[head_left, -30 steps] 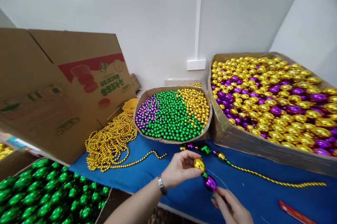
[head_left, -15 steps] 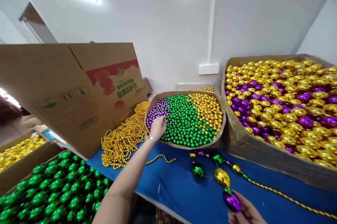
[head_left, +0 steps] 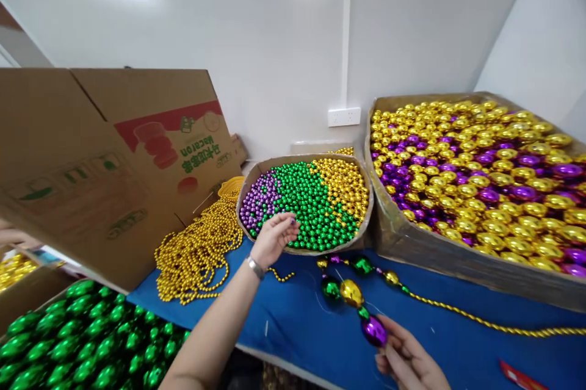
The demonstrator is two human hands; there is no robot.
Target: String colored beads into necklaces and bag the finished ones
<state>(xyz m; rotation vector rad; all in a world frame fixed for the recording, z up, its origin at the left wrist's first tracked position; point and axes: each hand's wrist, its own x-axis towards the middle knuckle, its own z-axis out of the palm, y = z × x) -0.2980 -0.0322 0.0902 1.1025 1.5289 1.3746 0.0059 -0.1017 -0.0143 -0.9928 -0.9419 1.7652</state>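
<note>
My left hand (head_left: 270,242), with a watch on its wrist, pinches a small purple bead (head_left: 292,221). It hovers over the front of a cardboard bin (head_left: 372,196) of small purple, green and gold beads. My right hand (head_left: 409,361) grips a large shiny purple bead (head_left: 374,331) at the end of a bead strand. Along that strand are a large gold bead (head_left: 351,293), green beads (head_left: 362,265) and a twisted gold chain (head_left: 476,321) running right across the blue cloth. A thin clear thread loops near the large beads.
To the left lie gold bead strings (head_left: 195,256) beside a big cardboard carton (head_left: 165,152). Green oval beads (head_left: 86,341) fill a lower box. A large box (head_left: 425,256) of gold and purple beads stands right. A red item (head_left: 519,375) lies front right. Another person's hand (head_left: 16,236) shows far left.
My left hand has come up out of the purple beads toward the bin's front, now with a small bead in its fingers. My right hand still holds the strand. The view has turned right.
</note>
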